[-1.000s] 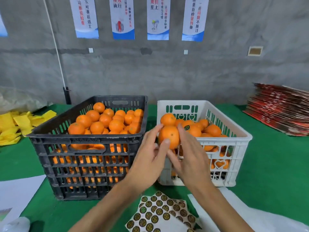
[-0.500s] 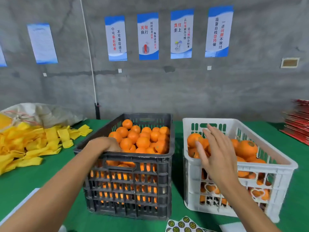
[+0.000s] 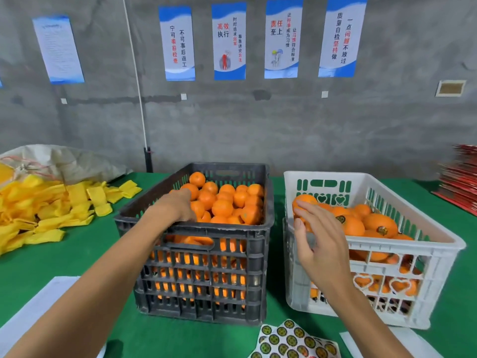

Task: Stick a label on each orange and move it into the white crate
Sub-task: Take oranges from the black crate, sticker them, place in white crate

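We've got a green table cover (image 3: 77,254), grey concrete wall (image 3: 258,130) with posters (image 3: 282,38); left hand (image 3: 178,206) buried in oranges (image 3: 227,202), grip hidden, right hand (image 3: 318,236) loose.

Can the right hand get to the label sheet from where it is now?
Probably yes. The right hand hangs open in front of the white crate, holding nothing, and the label sheet lies uncovered on the table just below it, with nothing between them.

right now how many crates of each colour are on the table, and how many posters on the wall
black crate: 1
white crate: 1
posters with a blue band: 5, counting the pale one on the left
total: 7
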Available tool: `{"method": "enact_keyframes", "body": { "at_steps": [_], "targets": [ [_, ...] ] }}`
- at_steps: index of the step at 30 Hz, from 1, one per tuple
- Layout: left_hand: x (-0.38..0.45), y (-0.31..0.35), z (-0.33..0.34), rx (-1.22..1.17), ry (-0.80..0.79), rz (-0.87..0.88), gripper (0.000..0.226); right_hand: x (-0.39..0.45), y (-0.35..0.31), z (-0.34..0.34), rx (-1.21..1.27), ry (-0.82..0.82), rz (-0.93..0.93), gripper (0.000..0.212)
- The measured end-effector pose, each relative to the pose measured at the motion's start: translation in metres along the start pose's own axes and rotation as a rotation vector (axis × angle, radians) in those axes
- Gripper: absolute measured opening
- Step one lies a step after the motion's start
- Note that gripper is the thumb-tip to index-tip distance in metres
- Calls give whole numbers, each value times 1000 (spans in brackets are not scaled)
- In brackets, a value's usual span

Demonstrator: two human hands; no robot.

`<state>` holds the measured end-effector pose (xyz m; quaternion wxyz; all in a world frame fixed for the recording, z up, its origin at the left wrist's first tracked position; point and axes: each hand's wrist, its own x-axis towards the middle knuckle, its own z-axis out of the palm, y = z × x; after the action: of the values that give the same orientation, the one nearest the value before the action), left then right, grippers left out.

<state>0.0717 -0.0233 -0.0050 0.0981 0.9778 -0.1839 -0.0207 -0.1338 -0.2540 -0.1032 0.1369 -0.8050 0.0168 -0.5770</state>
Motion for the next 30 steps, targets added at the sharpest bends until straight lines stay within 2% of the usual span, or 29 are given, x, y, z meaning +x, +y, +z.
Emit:
{"method": "enact_keyframes", "body": {
  "at_steps": [3, 5, 7, 11, 14, 17, 20, 23, 26, 28, 30],
  "targets": [
    [-26, 19, 13, -347, 537, 179, 54, -1, -13, 3, 79, 9, -13, 26],
    [-59, 41, 32, -573, 750, 398, 55, -1, -24, 0, 146, -38, -8, 30],
    [-88, 62, 54, -639, 865, 616, 54, -4, -33, -6, 218, -86, 25, 36],
    [-126, 83, 101, -598, 950, 909, 53, -30, -45, -26, 424, -174, 236, 43],
    [-141, 80, 138, -623, 833, 1002, 63, -70, -46, -40, 597, -223, 381, 43],
    [-153, 71, 180, -702, 613, 982, 72, -107, -35, -50, 609, -315, 480, 39],
    [-164, 57, 222, -833, 311, 805, 74, -131, -14, -55, 530, -457, 601, 20],
    [-173, 47, 252, -1085, 58, 574, 65, -147, 6, -57, 424, -680, 543, 19],
    [-177, 46, 264, -1269, 70, 370, 40, -156, 19, -58, 260, -980, 383, 41],
    [-177, 46, 269, -1291, 74, 300, 41, -160, 23, -59, 205, -1121, 370, 66],
    [-177, 47, 274, -1316, 17, 255, 48, -165, 26, -60, 152, -1158, 308, 77]
  ]
}}
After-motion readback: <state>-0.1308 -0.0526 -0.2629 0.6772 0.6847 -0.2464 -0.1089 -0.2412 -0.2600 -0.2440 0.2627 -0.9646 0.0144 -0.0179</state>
